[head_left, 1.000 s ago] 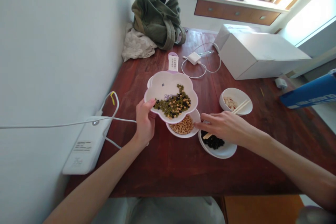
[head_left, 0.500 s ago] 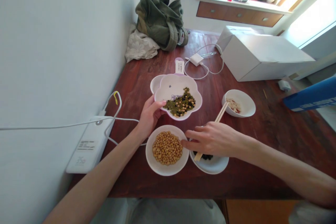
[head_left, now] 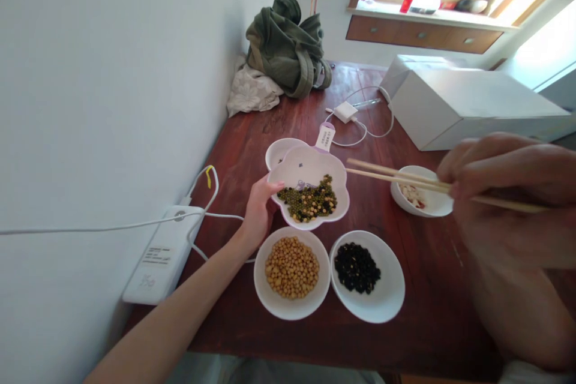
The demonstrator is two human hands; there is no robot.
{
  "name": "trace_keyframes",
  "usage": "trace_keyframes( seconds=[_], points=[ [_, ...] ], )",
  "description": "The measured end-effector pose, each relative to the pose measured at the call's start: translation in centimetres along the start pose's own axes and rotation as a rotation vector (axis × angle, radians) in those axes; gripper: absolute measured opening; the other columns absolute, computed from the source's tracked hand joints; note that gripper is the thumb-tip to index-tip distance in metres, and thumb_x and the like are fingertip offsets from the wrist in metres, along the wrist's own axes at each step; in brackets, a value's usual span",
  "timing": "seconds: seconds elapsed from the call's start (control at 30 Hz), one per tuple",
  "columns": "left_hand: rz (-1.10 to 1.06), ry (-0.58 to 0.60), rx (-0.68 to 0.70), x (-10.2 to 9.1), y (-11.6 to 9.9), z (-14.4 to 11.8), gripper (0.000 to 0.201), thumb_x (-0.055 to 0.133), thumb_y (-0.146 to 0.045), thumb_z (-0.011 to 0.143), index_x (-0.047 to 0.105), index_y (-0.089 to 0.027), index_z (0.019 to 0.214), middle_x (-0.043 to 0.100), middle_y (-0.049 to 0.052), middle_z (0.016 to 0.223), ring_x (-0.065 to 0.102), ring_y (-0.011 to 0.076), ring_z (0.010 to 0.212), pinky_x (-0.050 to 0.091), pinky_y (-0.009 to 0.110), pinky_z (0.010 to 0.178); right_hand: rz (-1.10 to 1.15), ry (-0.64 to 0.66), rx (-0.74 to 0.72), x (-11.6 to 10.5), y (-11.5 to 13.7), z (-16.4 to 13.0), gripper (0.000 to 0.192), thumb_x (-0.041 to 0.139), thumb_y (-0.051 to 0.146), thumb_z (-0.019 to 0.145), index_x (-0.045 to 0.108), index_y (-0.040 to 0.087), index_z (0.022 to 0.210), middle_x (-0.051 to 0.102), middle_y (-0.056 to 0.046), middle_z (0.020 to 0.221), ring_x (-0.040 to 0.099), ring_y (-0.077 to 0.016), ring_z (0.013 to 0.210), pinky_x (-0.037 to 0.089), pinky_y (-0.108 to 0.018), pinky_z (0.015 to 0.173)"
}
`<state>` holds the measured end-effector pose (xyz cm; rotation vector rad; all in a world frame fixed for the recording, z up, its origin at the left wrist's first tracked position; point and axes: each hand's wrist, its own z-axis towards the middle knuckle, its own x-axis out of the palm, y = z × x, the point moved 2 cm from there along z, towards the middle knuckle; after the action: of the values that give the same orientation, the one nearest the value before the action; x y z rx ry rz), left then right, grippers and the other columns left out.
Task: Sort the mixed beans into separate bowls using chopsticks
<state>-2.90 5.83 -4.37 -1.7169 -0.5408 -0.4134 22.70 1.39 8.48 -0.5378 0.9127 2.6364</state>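
Note:
My left hand [head_left: 260,210] grips the lower left rim of a white flower-shaped bowl [head_left: 297,162], thumb over its edge. Mixed green, yellow and black beans [head_left: 312,198] lie heaped in its lower part. Raised close to the camera, my right hand [head_left: 513,192] is closed round a pair of wooden chopsticks [head_left: 396,175], whose tips point left toward that bowl with nothing seen between them. In front stand a bowl of soybeans [head_left: 292,306] and a bowl of black beans [head_left: 387,306]. Behind the chopsticks is a white bowl with pale flakes [head_left: 434,207].
Another white bowl [head_left: 275,153] is partly hidden behind the flower-shaped one. A charger with a cable [head_left: 345,111], a white box [head_left: 472,96] and a green bag [head_left: 288,51] lie farther back. At left, a white power strip [head_left: 159,258] trails cords along the wall.
My right hand has risen with the chopsticks from the black-bean bowl toward the camera and right, uncovering the black beans. The left hand still holds the flower-shaped bowl. The view has shifted slightly.

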Motion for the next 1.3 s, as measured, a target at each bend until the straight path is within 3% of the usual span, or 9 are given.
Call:
trace_keyframes(
  seconds=[0.07,0.13,0.2,0.3,0.43,0.57,0.77,0.97,1.3],
  points=[
    [0.048,-0.08,0.065,-0.6,0.0,0.0,0.015,0.077,-0.029,0.067,0.068,-0.018,0.073,0.074,0.0,0.078,0.071,0.0236,0.092,0.055,0.03,0.079,0.088,-0.052,-0.07,0.6,-0.7,0.3,0.062,0.029,0.061,0.107,0.071,0.023,0.081,0.065,-0.007,0.075,0.064,-0.0229,0.062,0.05,-0.038,0.053],
    [0.101,-0.132,0.103,-1.0,0.0,-0.2,0.017,0.076,-0.032,0.069,0.069,-0.018,0.074,0.075,0.002,0.083,0.071,0.0238,0.096,0.055,0.03,0.081,0.224,0.04,-0.087,1.2,-1.4,0.6,0.062,0.039,0.058,0.107,0.072,0.02,0.07,0.066,-0.005,0.066,0.065,-0.0209,0.057,0.053,-0.035,0.052],
    [0.133,-0.133,0.106,-1.1,-0.1,-0.3,0.018,0.075,-0.034,0.074,0.072,-0.017,0.081,0.076,0.003,0.088,0.071,0.0261,0.101,0.056,0.033,0.085,0.314,0.132,-0.029,1.6,-2.0,0.8,0.057,0.045,0.052,0.107,0.071,0.018,0.069,0.067,-0.006,0.065,0.066,-0.0202,0.058,0.054,-0.035,0.052],
    [0.131,-0.087,0.098,-0.7,-0.4,-0.6,0.023,0.073,-0.038,0.077,0.076,-0.017,0.087,0.077,0.005,0.089,0.072,0.0281,0.101,0.058,0.035,0.083,0.375,0.122,0.034,1.6,-2.6,0.7,0.053,0.054,0.047,0.105,0.066,0.017,0.064,0.061,-0.004,0.059,0.063,-0.0186,0.052,0.052,-0.034,0.049],
    [0.108,0.023,0.072,0.0,-0.6,-0.7,0.026,0.071,-0.041,0.079,0.078,-0.017,0.088,0.078,0.005,0.087,0.073,0.0281,0.097,0.058,0.035,0.083,0.42,0.192,0.052,1.6,-3.0,0.4,0.056,0.053,0.054,0.103,0.066,0.016,0.064,0.06,-0.005,0.059,0.064,-0.0189,0.054,0.05,-0.032,0.047],
    [0.144,0.004,0.12,0.0,-0.6,-0.6,0.027,0.069,-0.041,0.081,0.079,-0.018,0.09,0.079,0.005,0.095,0.072,0.0278,0.105,0.056,0.033,0.088,0.409,0.276,0.061,1.9,-3.3,0.2,0.062,0.041,0.055,0.108,0.074,0.016,0.071,0.069,-0.009,0.07,0.069,-0.0214,0.064,0.053,-0.033,0.052],
    [0.159,0.116,0.152,0.0,-0.6,-0.6,0.029,0.066,-0.042,0.085,0.081,-0.019,0.095,0.08,0.004,0.092,0.071,0.029,0.108,0.056,0.036,0.093,0.407,0.314,0.111,2.7,-3.4,0.1,0.066,0.038,0.056,0.108,0.074,0.016,0.071,0.072,-0.011,0.075,0.07,-0.02,0.065,0.052,-0.03,0.053],
    [0.173,0.115,0.137,-0.2,-0.6,-0.6,0.032,0.066,-0.044,0.085,0.081,-0.018,0.096,0.08,0.006,0.1,0.073,0.0277,0.099,0.056,0.034,0.085,0.477,0.33,0.133,3.3,-3.6,0.0,0.062,0.041,0.056,0.108,0.073,0.017,0.071,0.072,-0.01,0.071,0.07,-0.0204,0.066,0.051,-0.03,0.054],
    [0.151,0.106,0.138,0.0,-0.6,-0.7,0.033,0.068,-0.044,0.083,0.081,-0.017,0.097,0.08,0.006,0.1,0.073,0.0293,0.105,0.057,0.036,0.092,0.634,0.32,0.216,3.9,-4.6,-0.4,0.063,0.044,0.055,0.107,0.074,0.013,0.071,0.071,-0.012,0.07,0.072,-0.0223,0.067,0.055,-0.032,0.057]
  ],
)
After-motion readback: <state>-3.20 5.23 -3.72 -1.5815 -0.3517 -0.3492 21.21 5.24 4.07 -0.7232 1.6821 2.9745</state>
